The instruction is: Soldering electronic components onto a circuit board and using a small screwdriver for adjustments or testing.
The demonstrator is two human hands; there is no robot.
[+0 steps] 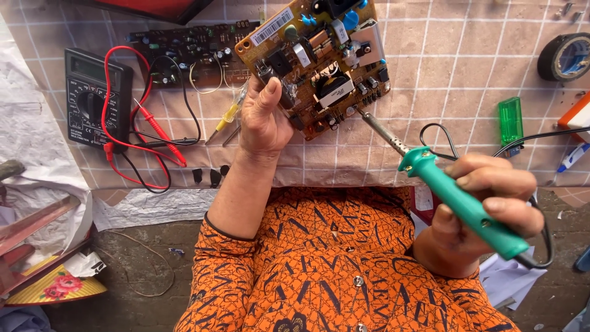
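So your left hand (263, 120) is clamped on the lower-left edge of the tan circuit board (319, 58), thumb up against the component side, holding it tilted off the tiled tablecloth (467, 61) in the upper middle of the frame. Your right hand (485, 209), lower right, has its fingers curled tight around the green handle of the soldering iron (455, 197). The iron's long axis runs diagonally up and left from that hand, and its metal tip sits right at the board's lower-right edge, touching or just shy of it, hard to tell. That puts the board up-left of your right fingers, with the left hand already on it. Off to the upper left lie a black multimeter (92, 98) with red and black leads, and a darker second board (184, 52).
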